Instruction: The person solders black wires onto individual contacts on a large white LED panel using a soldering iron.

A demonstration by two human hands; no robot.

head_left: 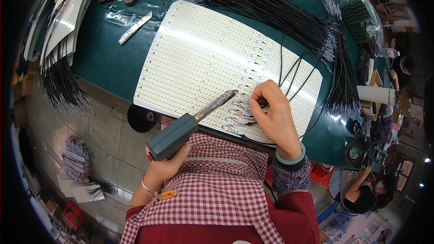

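**Soldering iron meets wire ends on the LED panel**

Checked apron [212,185] fills the lower middle of the view, over red sleeves. Just above it, the left hand [165,165] has its fingers clenched around the grey-green handle of a soldering iron [190,124], whose metal tip reaches up and right onto the near edge of the LED strip panel [208,58]. The right hand [273,110], with a pale green bangle at the wrist, pinches thin black wires [294,70] between its fingers right beside the iron's tip. The panel lies on the dark green desk [108,58]. Large bundles of black wires [271,9] lie across the desk's far side. Another person sits at lower right.
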